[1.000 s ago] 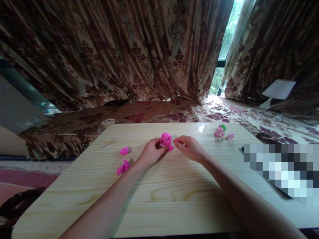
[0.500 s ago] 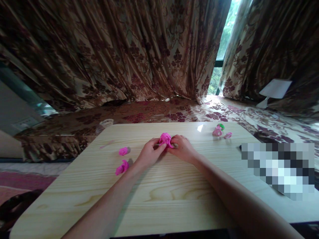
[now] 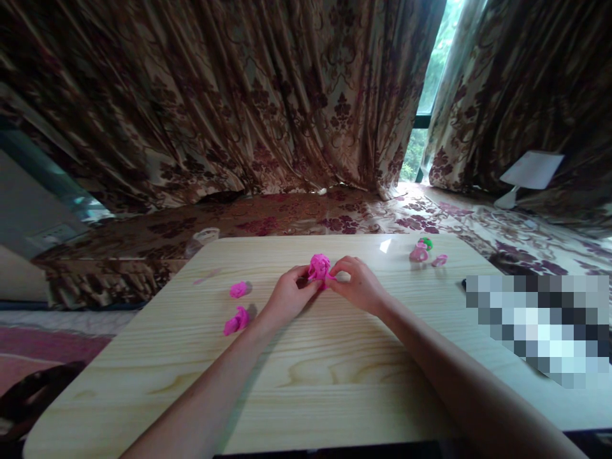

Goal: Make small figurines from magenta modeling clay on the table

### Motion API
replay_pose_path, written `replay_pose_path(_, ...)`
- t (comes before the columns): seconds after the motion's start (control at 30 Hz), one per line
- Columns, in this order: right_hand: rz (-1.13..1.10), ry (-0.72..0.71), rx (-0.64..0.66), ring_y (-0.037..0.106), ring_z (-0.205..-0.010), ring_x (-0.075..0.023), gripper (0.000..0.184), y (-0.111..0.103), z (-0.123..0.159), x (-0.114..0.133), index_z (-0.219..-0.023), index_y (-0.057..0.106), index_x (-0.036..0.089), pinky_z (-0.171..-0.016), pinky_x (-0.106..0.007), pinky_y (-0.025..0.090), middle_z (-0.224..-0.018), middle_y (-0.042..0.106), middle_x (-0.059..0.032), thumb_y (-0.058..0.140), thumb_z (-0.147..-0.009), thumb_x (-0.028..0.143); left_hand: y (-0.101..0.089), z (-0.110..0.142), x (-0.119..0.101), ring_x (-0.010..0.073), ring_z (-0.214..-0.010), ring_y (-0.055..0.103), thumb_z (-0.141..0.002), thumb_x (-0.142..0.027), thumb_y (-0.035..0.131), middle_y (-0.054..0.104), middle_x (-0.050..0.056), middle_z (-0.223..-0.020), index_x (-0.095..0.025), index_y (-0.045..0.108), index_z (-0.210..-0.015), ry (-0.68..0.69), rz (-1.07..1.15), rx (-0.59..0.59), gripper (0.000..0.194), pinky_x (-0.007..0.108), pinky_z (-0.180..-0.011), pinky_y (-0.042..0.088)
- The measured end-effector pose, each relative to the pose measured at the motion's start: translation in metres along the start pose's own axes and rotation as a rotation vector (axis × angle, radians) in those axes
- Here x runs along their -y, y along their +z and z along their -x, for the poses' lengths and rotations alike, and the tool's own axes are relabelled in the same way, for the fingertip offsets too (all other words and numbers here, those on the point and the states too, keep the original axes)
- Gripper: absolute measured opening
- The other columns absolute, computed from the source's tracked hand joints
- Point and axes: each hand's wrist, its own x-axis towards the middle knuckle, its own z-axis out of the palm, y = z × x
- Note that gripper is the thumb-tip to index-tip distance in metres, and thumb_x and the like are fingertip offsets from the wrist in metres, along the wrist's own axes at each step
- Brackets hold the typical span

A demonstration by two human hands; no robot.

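A bright pink clay figure (image 3: pixel 319 265) with a rounded, lumpy top and thin strands below is held between my hands over the middle of the table. My left hand (image 3: pixel 292 294) is closed on its left side, thumb in front. With thumb and forefinger, my right hand (image 3: pixel 357 283) pinches a thin pink strand at the figure's lower right. Left of my hands lie a small pink clay lump (image 3: pixel 238 290) and, nearer me, a larger twisted pink clay piece (image 3: pixel 236 320).
Pale wood-grain table (image 3: pixel 335 408). At its far right sit a pink piece (image 3: pixel 419 254), a small pink ring-like piece (image 3: pixel 440 260) and a green ball (image 3: pixel 425 243). A blurred-out object (image 3: pixel 535 331) lies at the right edge. A white lamp (image 3: pixel 533 170) stands beyond.
My right hand has drawn slightly back to the right, its thumb and forefinger now pinching a strand. The left hand keeps its hold, and the figure stays nearly in place.
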Motion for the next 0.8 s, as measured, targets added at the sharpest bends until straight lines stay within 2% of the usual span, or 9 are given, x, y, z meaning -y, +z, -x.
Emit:
replay_pose_path(0.17,-0.058,-0.024,0.019,0.058,-0.082,-0.0172,0.018,-0.006,-0.001,0.002,-0.081,0.067,0.020,-0.078,-0.029,0.041,-0.084,0.064,-0.0038,0.064,-0.074,0.037,0.001,-0.002,0.004,0.0197,-0.082,0.062,-0.071,-0.037,0.061,0.069,0.005,-0.090,-0.015,0.065,-0.096,-0.008,-0.004,-0.014,0.033,0.030,-0.078,0.046)
replay_pose_path(0.37,-0.167,-0.069,-0.135,0.058,-0.085,-0.0166,0.020,-0.019,-0.005,0.006,-0.092,0.062,0.019,-0.079,-0.029,0.044,-0.089,0.062,-0.0050,0.064,-0.075,0.029,0.002,-0.002,0.003,0.0190,-0.081,0.063,-0.073,-0.037,0.059,0.070,0.005,-0.094,-0.016,0.064,-0.100,-0.002,0.015,-0.007,0.034,0.030,-0.078,0.046)
replay_pose_path(0.53,-0.216,-0.112,-0.201,0.057,-0.088,-0.0173,0.015,-0.021,-0.007,0.012,-0.090,0.060,0.020,-0.081,-0.031,0.045,-0.091,0.060,-0.0053,0.062,-0.076,0.023,0.002,0.000,-0.003,0.0188,-0.080,0.063,-0.072,-0.039,0.060,0.070,0.004,-0.092,-0.016,0.064,-0.101,-0.001,0.022,-0.007,0.038,0.029,-0.076,0.046)
replay_pose_path(0.67,-0.220,-0.119,-0.176,0.056,-0.088,-0.0170,0.011,-0.019,-0.006,0.011,-0.088,0.062,0.020,-0.081,-0.031,0.045,-0.089,0.060,-0.0050,0.058,-0.078,0.020,0.002,-0.001,-0.001,0.0183,-0.078,0.061,-0.072,-0.039,0.060,0.070,0.004,-0.087,-0.016,0.066,-0.095,0.005,-0.007,-0.018,0.034,0.028,-0.075,0.045)
replay_pose_path(0.8,-0.177,-0.055,-0.088,0.057,-0.083,-0.0156,0.014,-0.018,-0.004,0.003,-0.081,0.065,0.018,-0.079,-0.029,0.044,-0.084,0.062,-0.0050,0.050,-0.081,0.016,0.003,-0.002,0.003,0.0183,-0.078,0.061,-0.072,-0.038,0.059,0.069,0.004,-0.085,-0.015,0.066,-0.092,0.012,-0.025,-0.027,0.031,0.028,-0.074,0.044)
